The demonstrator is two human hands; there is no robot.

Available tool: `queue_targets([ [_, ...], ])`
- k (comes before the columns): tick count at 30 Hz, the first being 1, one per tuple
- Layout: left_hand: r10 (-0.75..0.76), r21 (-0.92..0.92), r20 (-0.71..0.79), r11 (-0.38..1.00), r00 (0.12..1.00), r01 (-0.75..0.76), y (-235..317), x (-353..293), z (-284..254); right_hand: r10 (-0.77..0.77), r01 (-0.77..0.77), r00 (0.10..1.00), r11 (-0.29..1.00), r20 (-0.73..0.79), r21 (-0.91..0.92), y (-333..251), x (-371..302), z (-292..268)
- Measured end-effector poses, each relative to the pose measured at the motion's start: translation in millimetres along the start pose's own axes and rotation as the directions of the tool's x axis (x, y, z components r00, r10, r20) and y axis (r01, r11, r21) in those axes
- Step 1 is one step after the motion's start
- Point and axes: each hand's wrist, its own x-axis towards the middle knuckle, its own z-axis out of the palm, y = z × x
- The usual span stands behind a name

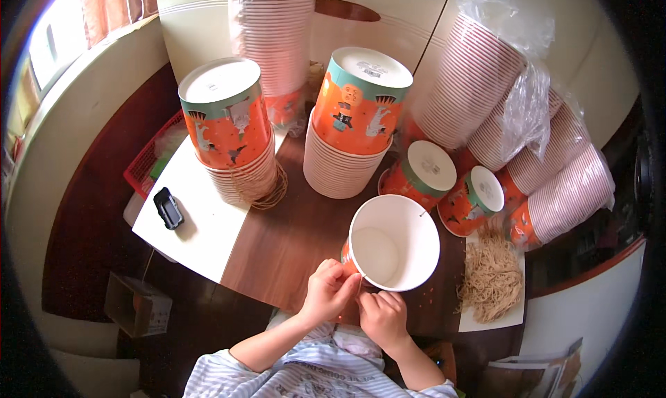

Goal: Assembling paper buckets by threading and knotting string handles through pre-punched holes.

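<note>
A white-lined paper bucket [378, 249] with an orange outside rests on the table in front of me, its mouth tilted toward me. At its near rim my left hand [326, 292] is closed, thumb and forefinger pinched on a thin cord [363, 276]. Just right of it and a little lower, my right hand [383, 317] pinches at the same cord, fingers curled in. The cord is tiny here, and its ends are hidden by the fingers. A small dark spot shows on the bucket's far rim.
Upturned orange buckets top two stacks [225, 120] [357, 113], the left one hung with cord loops [267, 190]. Two single buckets [430, 169] [475, 200] stand right. Wrapped stacks [472, 79] lean behind. A cord bundle [491, 273] lies right, a black holder [168, 208] left.
</note>
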Motion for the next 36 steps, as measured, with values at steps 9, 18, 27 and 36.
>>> queue_targets([
  [9,0.384,0.337,0.002,0.869,0.923,-0.362,13.2,29.7,-27.6,-0.146,0.144,0.989,0.987,0.018,0.074,0.6,-3.3,-33.1],
  [18,0.314,0.385,0.832,0.268,0.458,-0.883,60.2,94.3,-77.3,-0.251,0.233,0.967,0.936,0.034,0.265,9.4,-2.3,-60.9],
  [27,0.309,0.073,0.699,0.866,0.645,-0.494,121.7,99.2,-184.5,-0.34,0.113,0.937,0.517,0.082,0.848,3.6,66.7,-108.9],
  [36,0.145,-0.349,-0.06,0.924,0.988,-0.157,159.8,169.4,-274.8,-0.369,0.292,0.919,0.411,-0.135,0.863,-23.1,255.3,-70.6],
])
